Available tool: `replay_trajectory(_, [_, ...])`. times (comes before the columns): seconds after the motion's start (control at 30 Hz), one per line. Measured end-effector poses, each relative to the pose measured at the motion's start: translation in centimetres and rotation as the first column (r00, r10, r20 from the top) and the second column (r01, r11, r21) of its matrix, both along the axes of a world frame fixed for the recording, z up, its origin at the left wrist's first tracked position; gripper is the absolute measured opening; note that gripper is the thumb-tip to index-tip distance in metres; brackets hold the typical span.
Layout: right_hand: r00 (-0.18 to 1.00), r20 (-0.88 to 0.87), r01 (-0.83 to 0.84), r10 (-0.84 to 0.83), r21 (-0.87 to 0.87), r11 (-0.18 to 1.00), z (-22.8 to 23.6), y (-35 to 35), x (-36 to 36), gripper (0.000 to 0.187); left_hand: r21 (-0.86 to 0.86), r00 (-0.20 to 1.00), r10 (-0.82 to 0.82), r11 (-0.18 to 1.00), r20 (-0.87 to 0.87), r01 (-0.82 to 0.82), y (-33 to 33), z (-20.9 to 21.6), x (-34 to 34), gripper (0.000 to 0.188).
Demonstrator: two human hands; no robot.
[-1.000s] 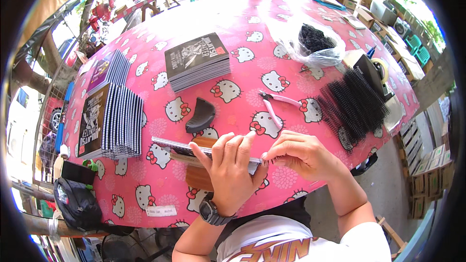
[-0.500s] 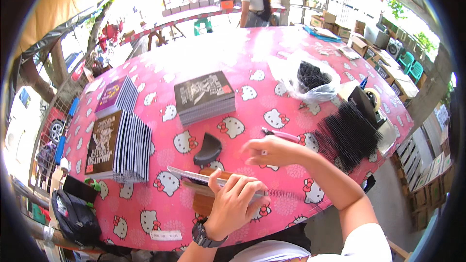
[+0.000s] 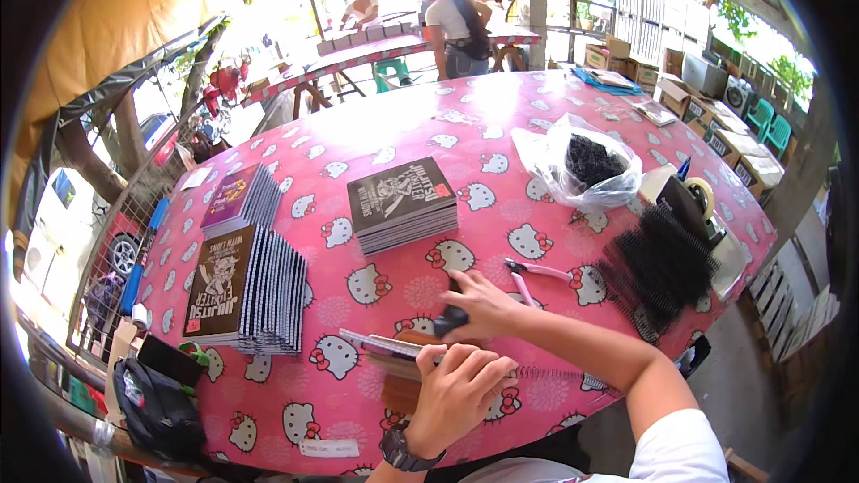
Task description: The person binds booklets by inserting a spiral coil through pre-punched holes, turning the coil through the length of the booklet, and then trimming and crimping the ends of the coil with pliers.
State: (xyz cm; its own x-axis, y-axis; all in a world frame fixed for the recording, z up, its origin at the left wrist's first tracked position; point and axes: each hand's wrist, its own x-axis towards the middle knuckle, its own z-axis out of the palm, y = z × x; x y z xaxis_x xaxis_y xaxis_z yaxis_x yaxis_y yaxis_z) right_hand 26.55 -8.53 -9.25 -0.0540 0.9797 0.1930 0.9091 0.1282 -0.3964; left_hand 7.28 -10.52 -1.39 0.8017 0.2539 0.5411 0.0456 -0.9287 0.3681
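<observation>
Head: two hands [image 3: 461,385], one black block [image 3: 450,320]

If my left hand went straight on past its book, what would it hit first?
Probably your right forearm, near the wrist, crossing ahead of the left hand; depth is unclear, so it might pass underneath.

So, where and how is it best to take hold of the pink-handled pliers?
I would grip the pliers around both pink handles, coming from the near right: the handles spread apart toward that side, while the dark head points left.
</observation>
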Motion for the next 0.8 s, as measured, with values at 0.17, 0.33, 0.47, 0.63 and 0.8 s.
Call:
replay_trajectory(0.17, [0.991, -0.022, 0.13, -0.129, 0.055, 0.99, 0.1, -9.5, 1.6, 0.066, 0.002, 0.999, 0.023, 1.0, 0.044, -0.023, -0.4, 1.0, 0.2, 0.019])
replay_trajectory(0.33, [0.947, -0.189, 0.263, -0.259, -0.003, 0.965, 1.1, -12.4, 0.4, 0.062, 0.04, 0.998, 0.069, 0.997, -0.013, -0.068, -0.2, 0.5, 0.2, 0.023])
replay_trajectory(0.47, [0.701, -0.697, 0.212, -0.152, 0.001, 0.977, 1.1, -12.5, 0.4, 0.064, -0.013, 0.995, 0.056, 0.998, 0.082, -0.055, -0.1, 1.3, 0.4, 0.024])
replay_trajectory(0.63, [-0.17, -0.981, 0.083, 0.088, 0.075, 0.994, -1.3, -13.5, -2.0, 0.062, -0.077, 0.998, 0.015, 0.997, 0.059, -0.01, 0.1, 1.3, 0.2, 0.019])
replay_trajectory(0.8, [-0.16, -0.977, 0.066, 0.14, 0.131, 0.989, -0.6, -13.1, -3.2, 0.065, -0.054, 0.999, 0.04, 0.998, 0.035, -0.038, 0.4, 0.6, 0.3, 0.015])
